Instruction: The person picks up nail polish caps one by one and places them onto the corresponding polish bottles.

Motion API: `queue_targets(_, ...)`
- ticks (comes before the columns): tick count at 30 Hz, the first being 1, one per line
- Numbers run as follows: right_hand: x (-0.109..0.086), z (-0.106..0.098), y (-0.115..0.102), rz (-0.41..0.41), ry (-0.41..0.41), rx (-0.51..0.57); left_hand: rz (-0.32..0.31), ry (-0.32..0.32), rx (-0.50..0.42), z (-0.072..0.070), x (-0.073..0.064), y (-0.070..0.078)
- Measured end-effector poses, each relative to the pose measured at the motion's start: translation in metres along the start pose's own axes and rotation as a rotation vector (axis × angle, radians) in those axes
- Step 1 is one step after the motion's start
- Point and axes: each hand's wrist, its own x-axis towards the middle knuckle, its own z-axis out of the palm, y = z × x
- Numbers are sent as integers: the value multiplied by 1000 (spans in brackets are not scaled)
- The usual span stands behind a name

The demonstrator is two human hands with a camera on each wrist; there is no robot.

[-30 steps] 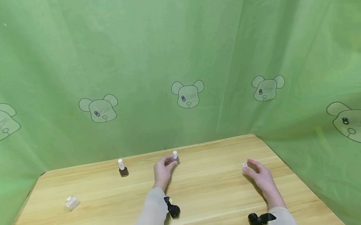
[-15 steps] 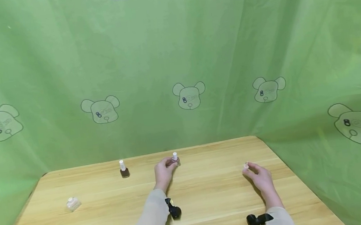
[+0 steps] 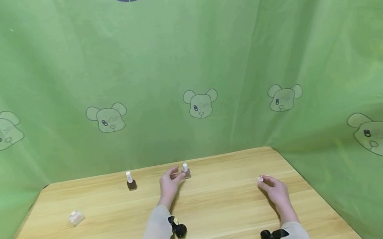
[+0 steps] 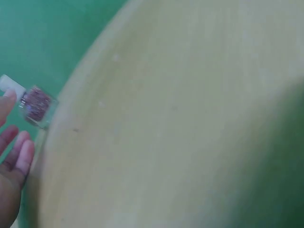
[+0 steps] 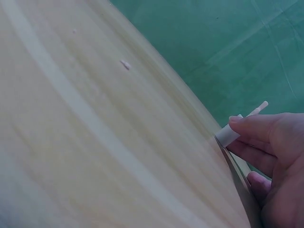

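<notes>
In the head view a nail polish bottle (image 3: pixel 187 174) with a white cap and glittery contents stands upright on the far part of the table. My left hand (image 3: pixel 169 186) is just left of it, fingers spread and no longer around the glass. The left wrist view has the thumb overlapping the cap of that bottle (image 4: pixel 36 105); whether it touches cannot be told. At the right, my right hand (image 3: pixel 276 192) pinches a white nail polish cap (image 5: pixel 228 135) between thumb and fingers. Its brush (image 5: pixel 259 108) points up, away from the tabletop.
A dark nail polish bottle (image 3: pixel 131 184) with a white cap stands at the back left. Nearer on the left is a clear, capless bottle (image 3: pixel 76 218). Green curtains (image 3: pixel 165 138) border the wooden table (image 3: pixel 221 219) at the back and sides.
My left hand has loosened from the glittery bottle and moved slightly left, leaving the bottle standing. My right hand keeps its pinch on the cap, nearly in the same place.
</notes>
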Motion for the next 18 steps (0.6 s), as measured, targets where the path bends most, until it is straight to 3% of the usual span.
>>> queue_targets(5, -3, -1, -3, 23, 7, -22, -23, -5, -38, -7, -2, 14)
queue_targets(18, -2, 0, -3, 29, 30, 17, 7, 57, -78, -19, -16, 46)
